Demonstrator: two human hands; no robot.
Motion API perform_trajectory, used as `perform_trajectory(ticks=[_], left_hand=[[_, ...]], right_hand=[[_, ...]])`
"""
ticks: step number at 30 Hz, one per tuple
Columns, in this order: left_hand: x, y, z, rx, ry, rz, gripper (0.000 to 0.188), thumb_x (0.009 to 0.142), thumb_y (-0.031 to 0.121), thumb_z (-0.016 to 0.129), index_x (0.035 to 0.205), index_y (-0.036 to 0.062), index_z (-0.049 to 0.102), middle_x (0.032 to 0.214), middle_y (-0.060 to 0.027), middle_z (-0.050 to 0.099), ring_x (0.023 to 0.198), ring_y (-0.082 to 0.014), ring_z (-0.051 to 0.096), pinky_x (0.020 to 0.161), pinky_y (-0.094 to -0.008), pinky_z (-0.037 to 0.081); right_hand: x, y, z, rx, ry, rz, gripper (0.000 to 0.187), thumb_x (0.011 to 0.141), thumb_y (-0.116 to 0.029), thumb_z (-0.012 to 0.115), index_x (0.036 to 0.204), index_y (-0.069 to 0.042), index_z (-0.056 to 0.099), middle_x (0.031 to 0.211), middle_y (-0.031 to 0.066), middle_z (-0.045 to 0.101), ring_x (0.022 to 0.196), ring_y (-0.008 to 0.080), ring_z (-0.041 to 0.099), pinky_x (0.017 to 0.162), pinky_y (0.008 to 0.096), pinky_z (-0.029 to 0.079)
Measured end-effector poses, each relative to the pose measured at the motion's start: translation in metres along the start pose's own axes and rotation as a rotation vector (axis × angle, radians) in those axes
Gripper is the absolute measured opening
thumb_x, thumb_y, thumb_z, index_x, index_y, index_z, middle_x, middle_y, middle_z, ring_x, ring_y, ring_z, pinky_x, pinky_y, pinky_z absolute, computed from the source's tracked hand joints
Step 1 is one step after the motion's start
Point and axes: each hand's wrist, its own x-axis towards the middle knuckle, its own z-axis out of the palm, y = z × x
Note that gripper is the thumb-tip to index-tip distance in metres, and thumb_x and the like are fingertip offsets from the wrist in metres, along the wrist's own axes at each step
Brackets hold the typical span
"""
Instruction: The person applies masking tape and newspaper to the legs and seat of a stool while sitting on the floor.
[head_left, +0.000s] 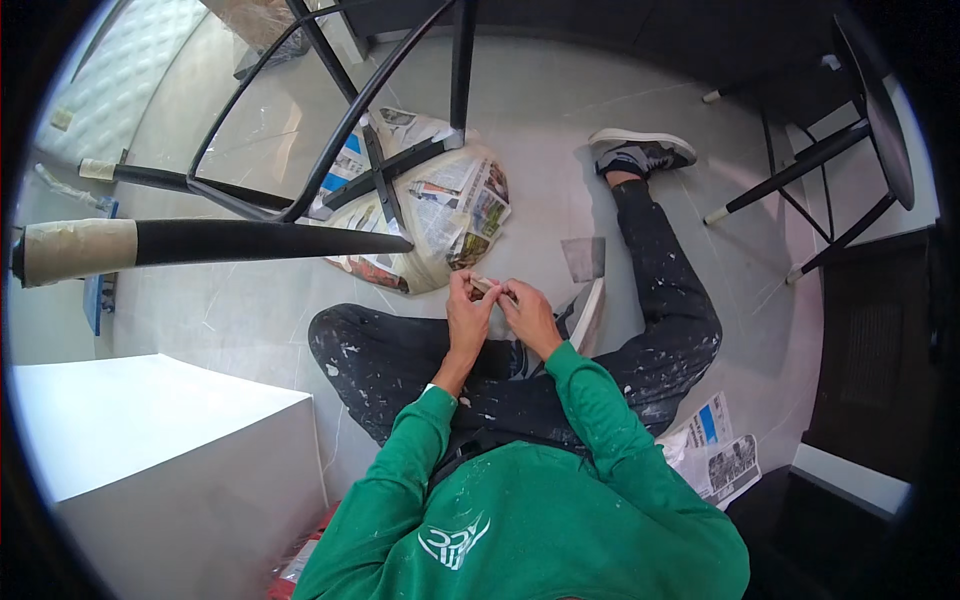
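Note:
Both hands meet in front of me above my bent leg. My left hand (pixel 468 312) pinches a small beige strip (pixel 483 287), and my right hand (pixel 530 317) has its fingertips closed on the strip's other side. Fingers cover much of the strip, so its exact kind is hard to make out. Just beyond them lies an upturned black stool (pixel 385 175), its seat wrapped in newspaper (pixel 450 190) and beige tape. Two of its legs, pointing left, have beige tape wrapped (pixel 80 250) round their ends. The hands are close to the wrapped seat's near edge.
A grey square sheet (pixel 583 258) lies on the tiled floor beside my shoe. Another black chair (pixel 850 150) stands at the right. A white box-like block (pixel 180 430) is at the near left, and loose newspaper (pixel 722 455) lies by my right side.

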Motion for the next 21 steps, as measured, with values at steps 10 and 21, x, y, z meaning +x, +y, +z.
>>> perform_trajectory(ticks=[10, 21], left_hand=[[0.029, -0.027, -0.006, 0.014, 0.262, -0.140, 0.030, 0.094, 0.008, 0.069, 0.115, 0.0021, 0.048, 0.095, -0.0095, 0.070, 0.071, -0.0123, 0.063, 0.056, -0.0246, 0.049], [0.043, -0.004, -0.003, 0.063, 0.168, 0.030, 0.024, 0.110, 0.024, 0.041, 0.116, 0.0013, 0.045, 0.104, -0.0174, 0.071, 0.077, -0.0179, 0.070, 0.046, -0.0245, 0.046]], right_hand=[[0.003, -0.013, 0.011, -0.215, 0.228, -0.320, 0.010, 0.088, -0.014, 0.068, 0.095, -0.006, 0.071, 0.078, 0.0134, 0.058, 0.077, 0.0354, 0.063, 0.069, 0.0469, 0.051], [0.033, 0.019, 0.001, -0.289, 0.396, -0.217, 0.037, 0.084, -0.024, 0.078, 0.110, 0.001, 0.071, 0.098, 0.0152, 0.067, 0.094, 0.0282, 0.064, 0.077, 0.0371, 0.052]])
